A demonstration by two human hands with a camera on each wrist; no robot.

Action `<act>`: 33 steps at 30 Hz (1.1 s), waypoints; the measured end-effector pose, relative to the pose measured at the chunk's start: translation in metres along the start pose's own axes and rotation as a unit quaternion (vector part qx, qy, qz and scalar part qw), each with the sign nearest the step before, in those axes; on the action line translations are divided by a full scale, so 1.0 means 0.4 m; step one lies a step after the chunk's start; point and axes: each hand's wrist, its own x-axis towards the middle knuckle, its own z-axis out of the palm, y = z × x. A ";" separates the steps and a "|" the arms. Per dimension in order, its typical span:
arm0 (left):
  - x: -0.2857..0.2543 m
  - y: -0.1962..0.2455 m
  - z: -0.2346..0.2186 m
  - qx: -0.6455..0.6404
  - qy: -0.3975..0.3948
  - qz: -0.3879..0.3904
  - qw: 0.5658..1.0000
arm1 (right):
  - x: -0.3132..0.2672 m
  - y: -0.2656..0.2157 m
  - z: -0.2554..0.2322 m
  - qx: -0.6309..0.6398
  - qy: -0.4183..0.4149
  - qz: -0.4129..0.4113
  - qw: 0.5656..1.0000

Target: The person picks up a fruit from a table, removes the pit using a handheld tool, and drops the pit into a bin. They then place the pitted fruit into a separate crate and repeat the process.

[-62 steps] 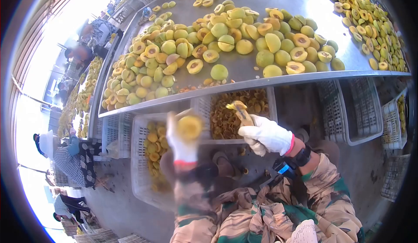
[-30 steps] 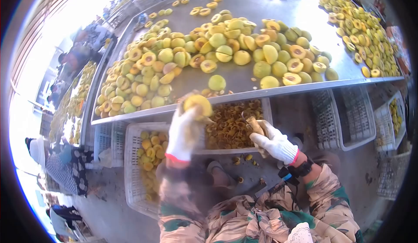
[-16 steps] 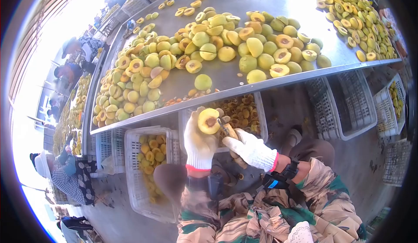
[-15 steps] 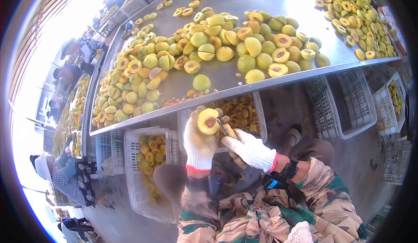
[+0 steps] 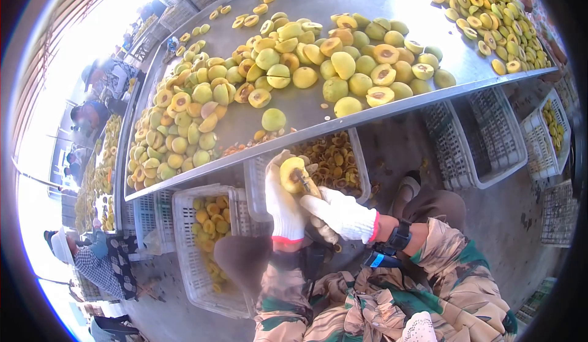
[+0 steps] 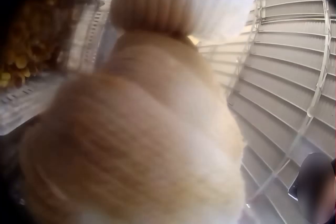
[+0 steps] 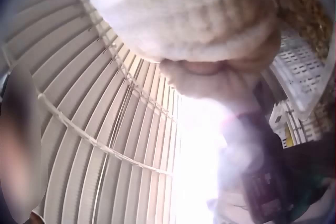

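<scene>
My left hand (image 5: 284, 212), in a white knit glove with yellowed fingers, holds a peach half (image 5: 288, 171) cut side toward my right hand. My gloved right hand (image 5: 344, 214) grips a pitting tool by its wooden handle (image 5: 312, 189); the metal tip is at the stone hollow in the middle of the peach half. In the left wrist view the blurred left glove (image 6: 142, 134) fills the middle and hides the fruit. The right wrist view shows the curled right glove (image 7: 194, 19), with the tool hidden behind it.
A metal table (image 5: 392, 104) ahead bears heaps of peaches (image 5: 184, 127), many halved. Below its edge stand a crate of brown scraps (image 5: 361, 164) and a crate of yellow halves (image 5: 184, 262). Another crate (image 5: 484, 182) is at right. Other people work at far left.
My left hand brought the peach half down from near the table edge to my right hand. The tool's tip has then moved into the middle of the cut face, and the handle has tilted.
</scene>
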 end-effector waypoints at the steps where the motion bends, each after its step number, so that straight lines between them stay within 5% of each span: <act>1: -0.004 0.002 0.002 -0.009 -0.023 -0.017 1.000 | 0.013 0.011 -0.006 -0.126 0.051 -0.035 0.990; 2: -0.013 0.000 0.005 -0.046 -0.058 0.003 0.997 | 0.020 0.018 -0.009 -0.249 0.101 -0.069 0.961; 5: 0.001 0.005 0.009 0.080 0.022 -0.005 0.996 | 0.008 0.014 -0.005 -0.351 0.128 -0.100 0.922; 8: 0.021 -0.014 -0.009 0.123 0.087 0.028 0.988 | -0.033 -0.058 -0.005 -0.156 -0.026 0.075 0.984; 11: 0.011 -0.021 -0.008 0.177 0.096 0.061 0.978 | -0.014 -0.026 -0.005 -0.354 0.058 -0.057 0.932; 14: 0.014 -0.036 -0.020 0.211 0.092 0.106 0.967 | -0.014 -0.014 0.001 -0.311 0.061 -0.057 0.947; 16: -0.001 -0.023 -0.009 0.169 0.084 0.078 0.979 | -0.015 -0.025 -0.017 -0.072 -0.076 0.042 0.994; 18: -0.024 0.005 0.002 0.138 0.060 0.046 0.988 | -0.018 -0.034 -0.033 0.127 -0.194 0.113 0.966; 22: -0.035 0.035 -0.011 0.032 -0.033 -0.047 0.998 | -0.008 -0.038 -0.039 0.224 -0.267 0.164 0.923; 25: -0.015 0.060 -0.074 0.100 0.098 0.039 0.989 | -0.027 -0.048 -0.039 0.173 -0.251 0.121 0.945; 28: -0.012 0.158 -0.329 0.311 0.176 0.150 0.922 | -0.039 -0.059 -0.054 0.141 -0.170 0.126 0.967; 29: -0.060 0.231 -0.303 0.310 0.200 0.140 0.919 | -0.046 -0.067 -0.058 0.134 -0.141 0.125 0.973; 30: -0.062 0.266 -0.309 0.499 0.288 0.155 0.802 | -0.051 -0.071 -0.063 0.132 -0.153 0.125 0.971; 31: -0.063 0.292 -0.314 0.660 0.363 0.159 0.638 | -0.058 -0.072 -0.060 0.125 -0.150 0.123 0.973; 32: -0.047 0.314 -0.304 0.694 0.379 0.174 0.587 | -0.063 -0.077 -0.056 0.114 -0.147 0.121 0.975; 33: -0.026 0.321 -0.258 0.675 0.334 0.210 0.624 | -0.066 -0.085 -0.056 0.102 -0.143 0.119 0.977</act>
